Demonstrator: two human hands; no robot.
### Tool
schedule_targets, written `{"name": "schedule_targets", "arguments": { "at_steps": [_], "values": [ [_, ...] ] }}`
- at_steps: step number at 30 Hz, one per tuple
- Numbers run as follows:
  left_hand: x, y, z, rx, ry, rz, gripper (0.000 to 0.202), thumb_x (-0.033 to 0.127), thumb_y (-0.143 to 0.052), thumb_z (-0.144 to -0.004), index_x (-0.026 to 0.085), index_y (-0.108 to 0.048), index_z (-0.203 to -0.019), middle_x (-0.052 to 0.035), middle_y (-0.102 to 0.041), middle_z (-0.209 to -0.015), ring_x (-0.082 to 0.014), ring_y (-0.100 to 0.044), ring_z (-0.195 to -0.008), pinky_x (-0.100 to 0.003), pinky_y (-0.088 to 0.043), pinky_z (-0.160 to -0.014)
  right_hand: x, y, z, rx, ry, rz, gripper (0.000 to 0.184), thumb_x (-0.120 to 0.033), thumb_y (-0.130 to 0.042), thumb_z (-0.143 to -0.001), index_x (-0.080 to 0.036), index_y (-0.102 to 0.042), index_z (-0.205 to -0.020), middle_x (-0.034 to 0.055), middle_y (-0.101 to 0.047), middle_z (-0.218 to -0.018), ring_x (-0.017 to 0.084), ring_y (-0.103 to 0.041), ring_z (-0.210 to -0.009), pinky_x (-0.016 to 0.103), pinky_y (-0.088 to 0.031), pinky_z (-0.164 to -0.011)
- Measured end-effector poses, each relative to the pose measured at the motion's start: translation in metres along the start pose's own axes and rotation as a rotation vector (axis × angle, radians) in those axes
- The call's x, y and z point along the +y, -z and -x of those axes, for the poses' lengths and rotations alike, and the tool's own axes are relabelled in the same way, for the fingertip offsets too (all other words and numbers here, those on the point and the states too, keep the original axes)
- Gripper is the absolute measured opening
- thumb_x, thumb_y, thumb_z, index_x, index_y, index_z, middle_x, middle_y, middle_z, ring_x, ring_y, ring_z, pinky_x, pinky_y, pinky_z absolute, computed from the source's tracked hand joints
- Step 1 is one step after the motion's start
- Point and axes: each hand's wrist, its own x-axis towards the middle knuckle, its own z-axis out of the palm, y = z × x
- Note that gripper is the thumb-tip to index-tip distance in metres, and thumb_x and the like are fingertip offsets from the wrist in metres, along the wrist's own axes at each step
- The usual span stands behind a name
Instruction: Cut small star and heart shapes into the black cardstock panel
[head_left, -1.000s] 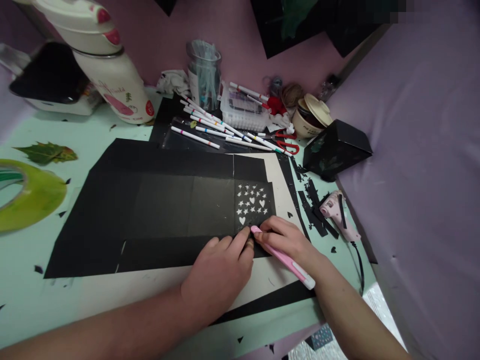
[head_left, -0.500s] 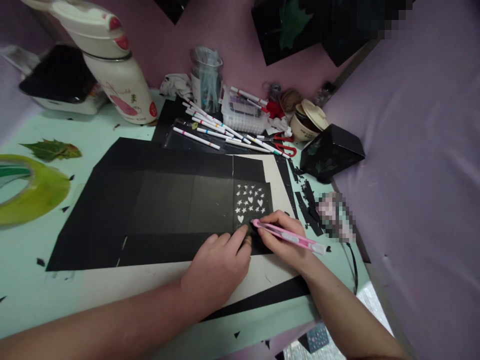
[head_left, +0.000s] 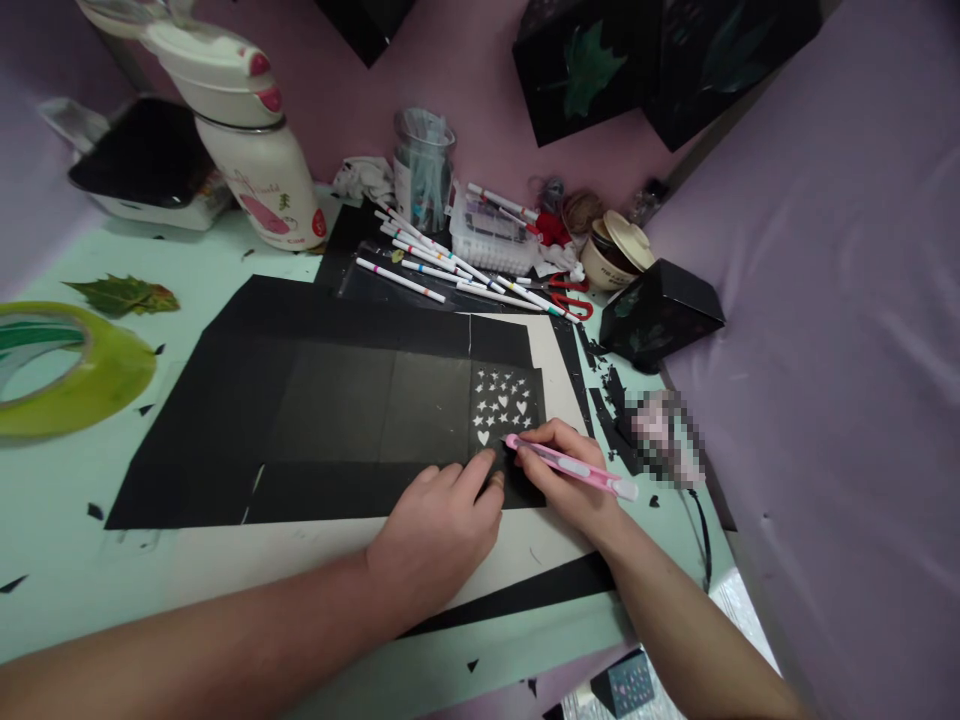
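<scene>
A large sheet of black card [head_left: 330, 400], scored with fold lines, lies flat on a white sheet [head_left: 300, 550]. White star and heart shapes [head_left: 501, 404] show as cut-outs in a panel at its right end. My right hand [head_left: 566, 480] grips a pink craft knife [head_left: 566, 464] like a pen, its tip touching the card just below the hearts. My left hand [head_left: 442, 530] presses on the card's lower edge with fingers stretched out, the index fingertip close to the knife tip. Its thumb is partly hidden.
White markers [head_left: 450, 265] and red-handled scissors [head_left: 570, 297] lie behind the card. Yellow-green tape [head_left: 120, 375], a leaf [head_left: 124, 295] and a white bottle [head_left: 262, 180] are at left. Black paper boxes [head_left: 660, 312] and scraps [head_left: 611, 410] lie at right.
The camera view has shifted slightly, so the background sits a little to the right at left. The knife's rear end is tipped slightly differently; both hands stay nearly in place.
</scene>
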Motion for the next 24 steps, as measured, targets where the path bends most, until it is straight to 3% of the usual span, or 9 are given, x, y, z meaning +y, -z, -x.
{"name": "schedule_targets", "arguments": {
  "at_steps": [24],
  "values": [
    [0.0006, -0.0013, 0.0004, 0.009, 0.012, 0.007, 0.026, 0.017, -0.05, -0.088, 0.014, -0.067, -0.107, -0.0114, -0.065, -0.116, -0.0208, -0.064, -0.072, -0.037, -0.05, -0.062, -0.0012, 0.0023, -0.0022, -0.056, -0.095, -0.078, 0.013, -0.032, -0.063, -0.086, -0.019, -0.064, -0.085, 0.0008, -0.068, -0.07, 0.012, -0.056, -0.054, 0.022, -0.044, -0.049]
  ]
}}
